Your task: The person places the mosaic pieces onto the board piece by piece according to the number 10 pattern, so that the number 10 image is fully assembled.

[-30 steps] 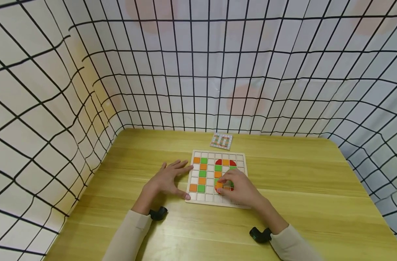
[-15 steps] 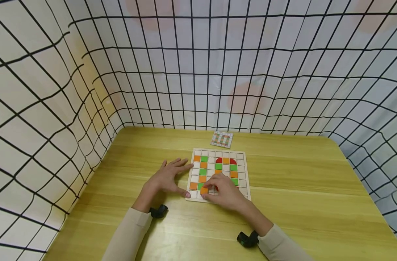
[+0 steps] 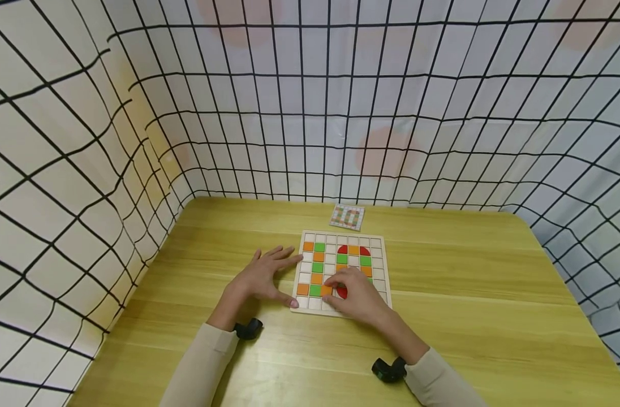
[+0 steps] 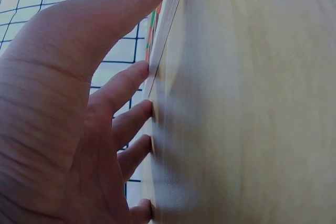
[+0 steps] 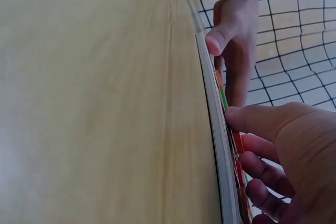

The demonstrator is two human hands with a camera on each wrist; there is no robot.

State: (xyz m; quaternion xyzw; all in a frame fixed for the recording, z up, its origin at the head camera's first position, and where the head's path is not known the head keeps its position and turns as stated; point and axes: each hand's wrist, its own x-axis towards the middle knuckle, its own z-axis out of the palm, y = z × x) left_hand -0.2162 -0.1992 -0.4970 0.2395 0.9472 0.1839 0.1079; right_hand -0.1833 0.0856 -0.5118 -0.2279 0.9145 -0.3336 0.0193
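A white gridded wooden board (image 3: 378, 243) lies on the table, carrying orange and green square tiles and red rounded ones. My left hand (image 3: 263, 278) rests spread at its left side, thumb and index finger touching the edge; in the left wrist view the thumb lies along the board's side. Over the lower middle of the grid, my right hand (image 3: 358, 297) pinches an orange square tile (image 3: 326, 290) between thumb and fingers, right beside a green tile (image 3: 315, 290). Part of the right-hand tile pattern, including a red rounded tile (image 3: 343, 292), is partly covered by this hand.
Behind the board lies a small pattern card (image 3: 347, 217) with a similar coloured grid. The wooden table (image 3: 468, 271) reaches back to a white wall covering with black netting (image 3: 310, 130) around three sides. Each wrist wears a black camera.
My right hand has brought the orange tile from the lower right pattern leftward, then slightly back right and up to beside the green tile. The left hand stays at the board's edge.
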